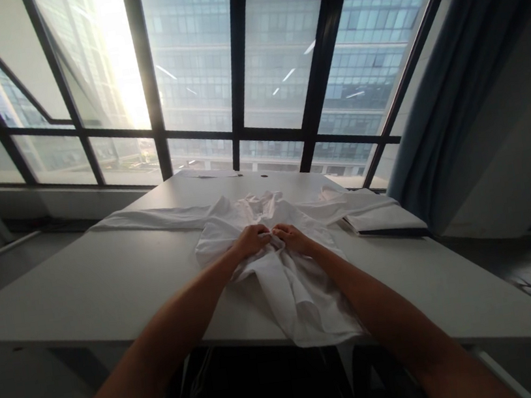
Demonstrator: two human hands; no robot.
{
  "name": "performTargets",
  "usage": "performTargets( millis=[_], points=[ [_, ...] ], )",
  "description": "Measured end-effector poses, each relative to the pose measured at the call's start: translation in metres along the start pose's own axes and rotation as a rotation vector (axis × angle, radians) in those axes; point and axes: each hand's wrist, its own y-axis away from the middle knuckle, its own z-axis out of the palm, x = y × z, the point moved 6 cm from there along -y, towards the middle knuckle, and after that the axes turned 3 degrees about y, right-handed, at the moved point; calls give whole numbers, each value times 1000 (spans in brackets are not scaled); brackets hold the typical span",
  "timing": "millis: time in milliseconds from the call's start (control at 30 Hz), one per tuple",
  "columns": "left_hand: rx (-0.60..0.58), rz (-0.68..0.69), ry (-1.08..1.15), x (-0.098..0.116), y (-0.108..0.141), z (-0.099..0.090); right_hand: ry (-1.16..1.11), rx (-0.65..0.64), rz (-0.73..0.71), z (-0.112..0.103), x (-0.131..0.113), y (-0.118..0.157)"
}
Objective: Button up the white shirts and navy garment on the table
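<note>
A white long-sleeved shirt [283,289] lies spread on a white table [155,260], its collar toward the window and its hem hanging near the front edge. One sleeve stretches out to the left, the other to the right. At the middle of the shirt front, my left hand [252,239] pinches the cloth. Close beside it, almost touching, my right hand [293,238] also grips the cloth with bent fingers. Any button between the fingertips is too small to make out.
On the right of the table lies a flat dark-edged item [388,231], partly under the right sleeve. Thin white sheets [207,174] rest at the far edge. Tall windows [196,57] stand behind, with a blue curtain [432,116] on the right.
</note>
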Motion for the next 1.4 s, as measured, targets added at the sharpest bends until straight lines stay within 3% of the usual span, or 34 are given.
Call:
performTargets(
  millis=[233, 533, 700, 833, 933, 1067, 1267, 1400],
  points=[
    [-12, -14, 123, -1, 1, 2, -32, 20, -76, 1, -1, 0],
    [14, 4, 86, 4, 4, 3, -4, 24, -49, 5, 10, -5],
    [13, 56, 83, 12, 2, 0, 232, 53, -46, -2, 6, -6],
    [80, 59, 59, 9, -3, -23, 594, 203, 122, -27, 8, -3],
    [208, -59, -22, -2, -2, -55, 679, 223, 256, -48, 15, 1],
    [324, -247, -66, -19, 2, -91, 725, 318, 313, -78, 17, 7],
    [281, -205, 128, -32, -2, -106, 654, 180, 368, -101, 27, 17],
    [160, -417, -311, -65, 14, -111, 796, 263, 528, -126, 50, 33]
  ],
)
